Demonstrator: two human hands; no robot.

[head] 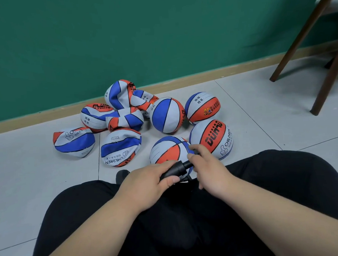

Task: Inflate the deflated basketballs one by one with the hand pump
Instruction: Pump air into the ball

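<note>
The person sits on the tiled floor with knees apart, and both hands meet over the lap. The left hand is closed around the black hand pump, and the right hand pinches the front end of the pump with its fingertips. This end touches the round basketball just in front of the knees. Three other round balls lie beside it to the right and behind. The flat, crumpled balls lie in a heap toward the far edge of the floor, near the green wall. A wooden chair leg stands at the far right corner.
</note>
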